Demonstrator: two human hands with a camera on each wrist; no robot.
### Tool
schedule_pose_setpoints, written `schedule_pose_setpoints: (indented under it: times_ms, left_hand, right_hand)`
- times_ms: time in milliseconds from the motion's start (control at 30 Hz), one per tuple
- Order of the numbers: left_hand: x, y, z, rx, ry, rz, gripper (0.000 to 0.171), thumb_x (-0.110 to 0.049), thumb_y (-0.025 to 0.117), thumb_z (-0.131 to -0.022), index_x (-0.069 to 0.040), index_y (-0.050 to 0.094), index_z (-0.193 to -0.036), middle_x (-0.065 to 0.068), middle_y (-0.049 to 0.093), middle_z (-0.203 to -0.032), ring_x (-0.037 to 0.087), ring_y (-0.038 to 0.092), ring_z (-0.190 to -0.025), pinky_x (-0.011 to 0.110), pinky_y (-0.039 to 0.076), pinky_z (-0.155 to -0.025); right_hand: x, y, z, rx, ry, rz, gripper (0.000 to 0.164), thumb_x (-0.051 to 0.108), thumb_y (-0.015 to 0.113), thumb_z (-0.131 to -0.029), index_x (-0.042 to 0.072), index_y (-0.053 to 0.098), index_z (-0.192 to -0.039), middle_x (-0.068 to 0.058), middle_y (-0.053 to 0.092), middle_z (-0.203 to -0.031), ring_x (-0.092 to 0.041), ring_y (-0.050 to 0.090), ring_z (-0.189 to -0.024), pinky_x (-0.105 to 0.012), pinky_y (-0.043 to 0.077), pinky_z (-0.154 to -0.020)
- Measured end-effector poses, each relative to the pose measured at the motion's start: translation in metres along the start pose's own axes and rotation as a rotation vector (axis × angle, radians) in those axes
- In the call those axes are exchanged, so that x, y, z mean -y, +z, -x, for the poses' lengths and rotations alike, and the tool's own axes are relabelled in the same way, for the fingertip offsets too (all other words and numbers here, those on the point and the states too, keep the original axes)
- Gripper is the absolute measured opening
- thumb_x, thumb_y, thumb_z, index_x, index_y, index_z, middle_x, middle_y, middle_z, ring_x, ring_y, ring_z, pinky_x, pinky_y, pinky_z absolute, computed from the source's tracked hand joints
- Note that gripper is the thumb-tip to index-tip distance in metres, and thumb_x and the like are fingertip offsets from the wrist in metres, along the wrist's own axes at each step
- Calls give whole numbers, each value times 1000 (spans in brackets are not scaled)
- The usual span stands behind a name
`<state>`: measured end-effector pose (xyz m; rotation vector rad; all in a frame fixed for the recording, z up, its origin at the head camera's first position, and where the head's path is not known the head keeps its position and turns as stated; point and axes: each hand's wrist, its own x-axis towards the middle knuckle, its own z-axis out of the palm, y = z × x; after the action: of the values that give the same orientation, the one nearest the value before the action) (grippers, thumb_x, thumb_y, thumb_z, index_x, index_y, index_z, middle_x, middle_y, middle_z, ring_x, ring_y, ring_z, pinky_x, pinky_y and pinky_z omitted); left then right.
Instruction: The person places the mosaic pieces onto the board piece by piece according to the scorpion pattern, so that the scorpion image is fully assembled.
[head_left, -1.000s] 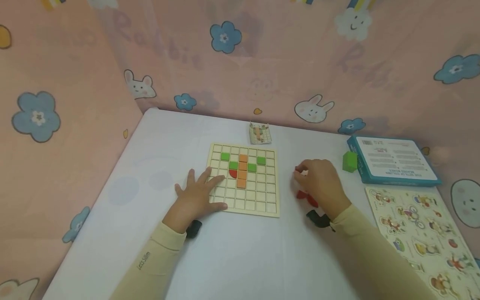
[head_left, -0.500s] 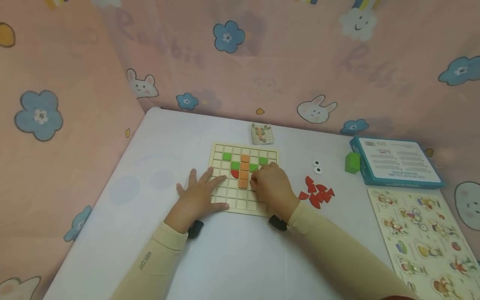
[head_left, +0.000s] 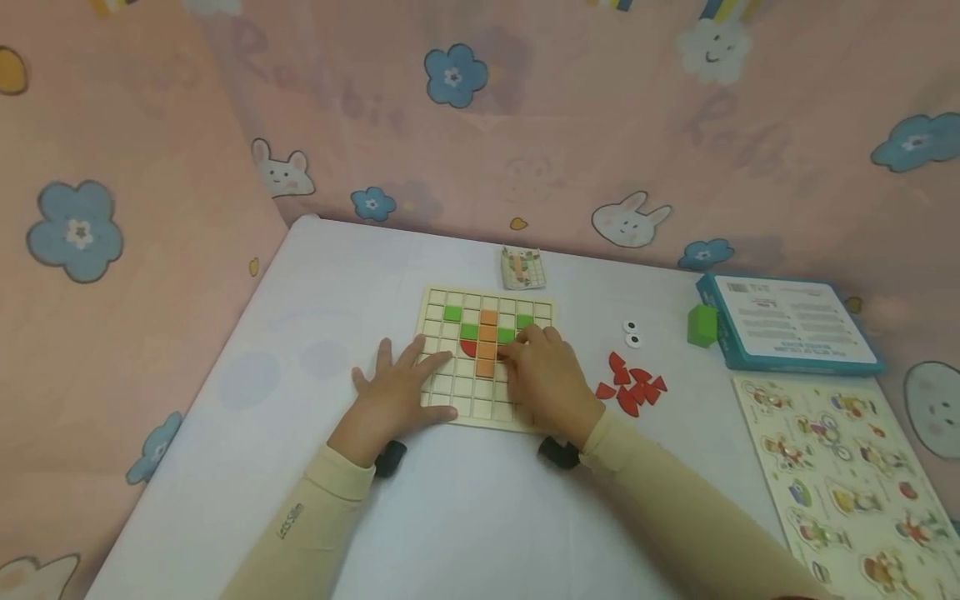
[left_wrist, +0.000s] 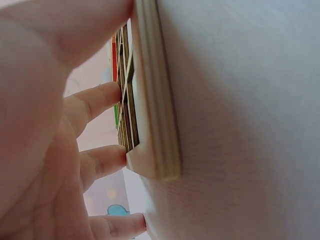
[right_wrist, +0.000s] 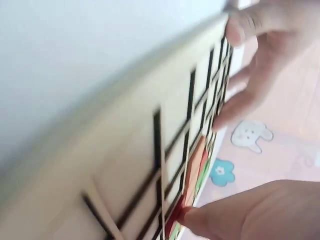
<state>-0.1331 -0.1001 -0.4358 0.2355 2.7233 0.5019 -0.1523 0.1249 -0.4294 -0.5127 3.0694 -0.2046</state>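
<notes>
A wooden grid board (head_left: 487, 408) lies on the table, with a column of orange squares (head_left: 486, 350) and several green squares (head_left: 452, 313) in its cells. Left of the column sits a red quarter-circle piece (head_left: 468, 348). My left hand (head_left: 393, 400) rests with spread fingers on the board's left edge. My right hand (head_left: 551, 375) is over the board's right half, pinching a red piece (right_wrist: 175, 215) low in a cell just right of the orange column. Its fingers hide most of that piece in the head view.
Loose red pieces (head_left: 636, 390) and two eye discs (head_left: 632, 333) lie right of the board. Behind it is a small picture card (head_left: 522, 268). Farther right are a green block (head_left: 702, 325), a blue-edged box (head_left: 795, 321) and a picture puzzle board (head_left: 840, 467).
From beside the loose red pieces, my right hand has moved left onto the board with a red piece. The eye discs and red pile are uncovered. The left hand stays put.
</notes>
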Motion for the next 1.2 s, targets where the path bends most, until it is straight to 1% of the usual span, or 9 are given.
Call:
schedule_pose_setpoints:
  times_ms: [200, 333, 433, 533, 700, 767, 867, 1067, 1200]
  left_hand:
    - [0, 0, 1, 3, -6, 10, 86, -59, 78, -78, -41, 39, -153, 3, 14, -170, 52, -1, -152, 86, 9, -104]
    - [-2, 0, 2, 1, -5, 12, 86, -59, 78, -78, -40, 39, -153, 3, 15, -170, 52, -1, -152, 86, 10, -104]
    - [-3, 0, 3, -1, -5, 11, 87, -59, 79, -77, -40, 39, -152, 3, 15, -170, 51, -1, -152, 86, 10, -104]
    - [-3, 0, 3, -2, -7, 12, 87, -58, 79, -77, -40, 40, -152, 3, 14, -170, 51, -1, -152, 86, 10, -104]
    - [-1, 0, 2, -1, -3, 14, 87, -59, 79, -78, -40, 39, -153, 3, 14, -170, 51, -1, -152, 86, 9, -104]
    - [-1, -1, 3, -2, -4, 15, 87, -58, 79, -78, -40, 39, -153, 4, 14, -170, 52, -1, -152, 86, 9, -103]
    - [-1, -1, 3, -1, -6, 15, 87, -58, 79, -78, -40, 39, -153, 3, 14, -170, 52, -2, -152, 86, 9, -104]
    - [-2, -1, 3, -4, -6, 19, 86, -57, 79, -78, -39, 39, -153, 4, 14, -170, 52, -1, -152, 86, 8, -104]
    - [-3, -1, 3, -7, -5, 19, 86, -57, 79, -78, -39, 40, -152, 4, 15, -170, 52, -1, -152, 86, 8, -104]
  right_hand:
    - [-5, -2, -9, 33, 43, -67, 24, 24, 63, -96, 19, 75, -116, -4, 60, -114, -25, 52, -105, -40, 49, -90]
    - [-15, -7, -6, 13, 70, -119, 26, 27, 64, -96, 19, 73, -118, -3, 63, -120, -26, 54, -114, -44, 48, -99]
    - [-30, -14, 3, 4, 149, -144, 29, 30, 64, -96, 18, 71, -121, -5, 66, -123, -27, 54, -116, -46, 47, -102]
    - [-53, -21, 14, 0, 248, -108, 30, 29, 63, -96, 14, 70, -121, -9, 70, -119, -32, 56, -110, -50, 49, -95]
    - [-92, -26, 34, 33, 372, -31, 32, 28, 60, -96, 8, 70, -119, -13, 75, -94, -36, 57, -92, -47, 50, -76]
    - [-100, -26, 40, 53, 385, -19, 31, 26, 60, -95, 7, 71, -117, -13, 75, -90, -34, 55, -87, -44, 49, -72]
    - [-107, -24, 45, 61, 368, -3, 30, 25, 61, -94, 7, 73, -114, -16, 75, -96, -33, 56, -84, -43, 49, -69]
    - [-110, -19, 47, 31, 340, -21, 27, 22, 64, -94, 6, 75, -113, -16, 75, -100, -32, 56, -84, -42, 49, -71]
    - [-111, -19, 47, 45, 334, -29, 28, 22, 66, -93, 6, 74, -114, -16, 74, -101, -32, 55, -85, -42, 48, -72]
